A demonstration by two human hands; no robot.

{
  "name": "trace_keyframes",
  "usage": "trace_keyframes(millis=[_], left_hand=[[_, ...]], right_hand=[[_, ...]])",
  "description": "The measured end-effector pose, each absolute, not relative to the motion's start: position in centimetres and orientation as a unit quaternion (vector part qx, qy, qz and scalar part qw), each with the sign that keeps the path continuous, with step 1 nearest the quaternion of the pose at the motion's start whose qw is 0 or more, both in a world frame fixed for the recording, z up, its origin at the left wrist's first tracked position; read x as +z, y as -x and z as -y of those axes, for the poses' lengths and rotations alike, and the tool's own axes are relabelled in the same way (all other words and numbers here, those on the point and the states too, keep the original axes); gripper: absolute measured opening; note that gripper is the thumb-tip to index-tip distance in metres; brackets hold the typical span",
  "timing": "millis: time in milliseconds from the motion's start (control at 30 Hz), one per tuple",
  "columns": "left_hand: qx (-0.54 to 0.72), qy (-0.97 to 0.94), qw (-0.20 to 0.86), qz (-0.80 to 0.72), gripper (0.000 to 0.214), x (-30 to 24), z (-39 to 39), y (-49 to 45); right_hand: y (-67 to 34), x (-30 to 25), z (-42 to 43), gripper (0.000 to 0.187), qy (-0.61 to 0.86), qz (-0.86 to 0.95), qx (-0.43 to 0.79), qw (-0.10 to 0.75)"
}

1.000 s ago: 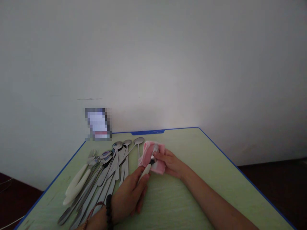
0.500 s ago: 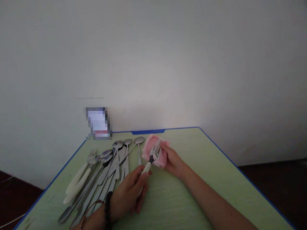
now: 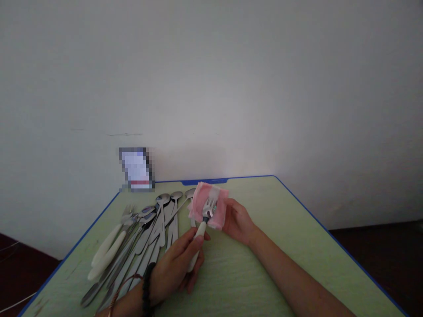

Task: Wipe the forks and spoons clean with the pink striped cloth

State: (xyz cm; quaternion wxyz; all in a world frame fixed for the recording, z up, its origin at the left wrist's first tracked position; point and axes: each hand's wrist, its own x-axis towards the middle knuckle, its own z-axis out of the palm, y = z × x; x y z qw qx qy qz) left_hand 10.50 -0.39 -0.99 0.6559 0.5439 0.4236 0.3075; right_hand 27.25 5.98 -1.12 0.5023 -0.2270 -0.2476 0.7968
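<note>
My left hand (image 3: pixel 185 257) is closed around the white handle of a fork (image 3: pixel 200 231), whose metal tines point away from me. Behind the tines lies a folded pink cloth (image 3: pixel 201 193) with a pale patch. My right hand (image 3: pixel 238 220) holds that cloth by its right side, thumb along the edge and the other fingers partly hidden behind it. Left of my left hand, several metal spoons (image 3: pixel 162 199) are spread in a loose pile. Two more white-handled forks (image 3: pixel 107 246) rest at the pile's left edge.
The pale green table (image 3: pixel 264 273) has a blue rim. A blurred-out device with a lit screen (image 3: pixel 136 167) stands at the back left corner against the white wall (image 3: pixel 231 88). Dark floor shows on both sides of the table.
The cloth and the fork head have shifted slightly left. My right thumb has moved off the tines to the cloth's edge, and the tines now show more fully.
</note>
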Motion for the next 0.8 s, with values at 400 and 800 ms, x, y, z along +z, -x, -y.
trace_keyframes(millis=[400, 800], left_hand=[[0.320, -0.536, 0.657, -0.422, 0.040, -0.83, 0.60, -10.51], [0.299, -0.573, 0.638, -0.419, 0.035, -1.26, 0.44, -10.35]], right_hand=[[-27.23, -1.80, -6.19, 0.024, 0.254, 0.252, 0.804, 0.474], [-27.04, -1.59, -5.51, 0.021, 0.281, 0.307, 0.777, 0.473]])
